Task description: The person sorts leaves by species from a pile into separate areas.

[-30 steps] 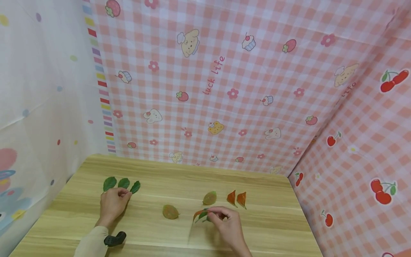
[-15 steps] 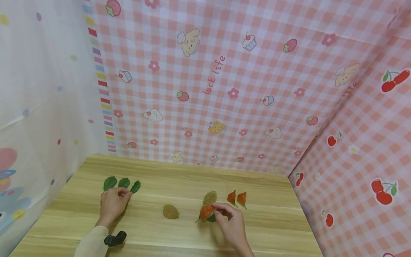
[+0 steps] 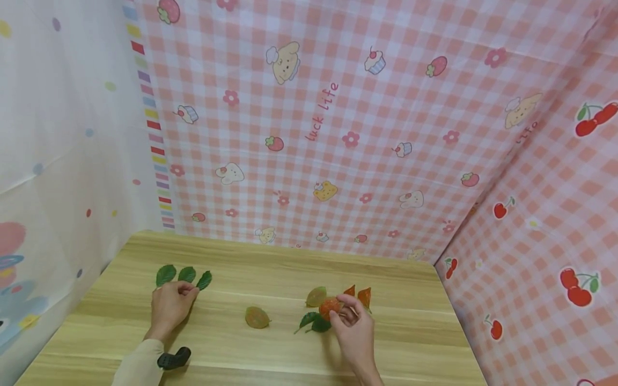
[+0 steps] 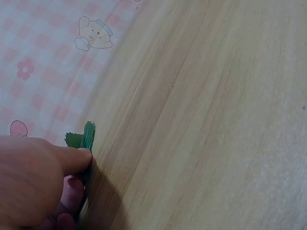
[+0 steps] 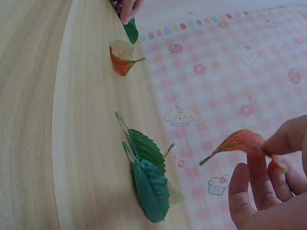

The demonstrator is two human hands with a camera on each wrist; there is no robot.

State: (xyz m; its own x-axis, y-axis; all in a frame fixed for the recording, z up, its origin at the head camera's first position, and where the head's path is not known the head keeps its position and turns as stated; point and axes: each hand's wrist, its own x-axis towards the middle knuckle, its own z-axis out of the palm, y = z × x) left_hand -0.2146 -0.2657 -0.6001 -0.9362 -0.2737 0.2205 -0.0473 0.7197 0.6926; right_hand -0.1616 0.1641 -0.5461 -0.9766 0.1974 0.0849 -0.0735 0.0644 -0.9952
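On the left of the wooden table, my left hand (image 3: pixel 173 306) pinches the lower end of a dark green leaf (image 3: pixel 205 280), the rightmost of three in a row. In the left wrist view the thumb and finger meet at this leaf (image 4: pixel 89 134). My right hand (image 3: pixel 356 331) holds a red-orange leaf (image 3: pixel 329 309) between thumb and fingertips, raised above the table. Its stem points away from the hand in the right wrist view, where the leaf (image 5: pixel 242 140) looks curled. Below it lie two overlapping green leaves (image 3: pixel 321 324).
Two more green leaves (image 3: pixel 166 274) lie beyond my left hand. A yellow-green and reddish leaf (image 3: pixel 257 317) lies mid-table, and a similar leaf (image 3: pixel 316 296) is behind the green pair. Two orange-red leaves (image 3: pixel 365 296) sit behind my right hand. Patterned cloth walls (image 3: pixel 309 177) border the table.
My right hand has moved rightward and slightly back with the red-orange leaf, which has turned its face to the head camera. The green pair is now uncovered. My left hand stays put.
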